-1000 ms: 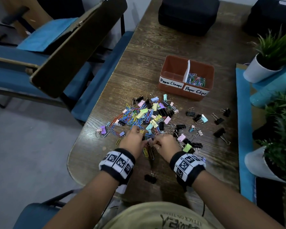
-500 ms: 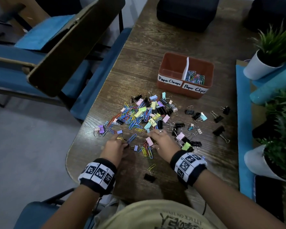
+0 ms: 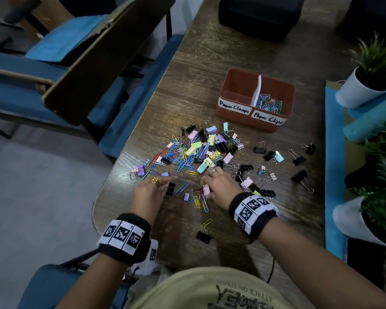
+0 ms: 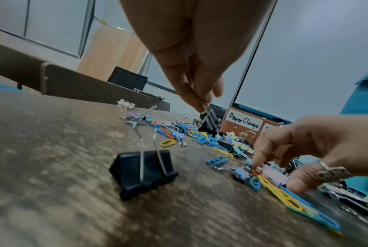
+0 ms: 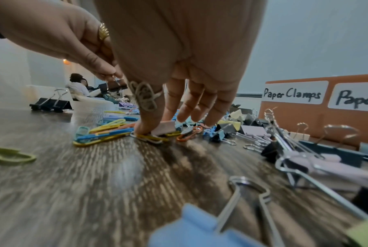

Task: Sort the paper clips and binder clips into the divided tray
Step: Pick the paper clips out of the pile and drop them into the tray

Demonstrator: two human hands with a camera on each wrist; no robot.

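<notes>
Left hand (image 3: 148,192) pinching a black binder clip (image 3: 170,188) by its wire handles just above the table (image 3: 210,52), right hand (image 3: 218,186) fingers extended, pressing on loose paper clips (image 3: 201,201), divided tray (image 3: 236,85) well beyond

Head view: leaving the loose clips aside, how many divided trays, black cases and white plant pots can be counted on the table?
Divided tray: 1
Black cases: 2
White plant pots: 2
Total: 5
</notes>
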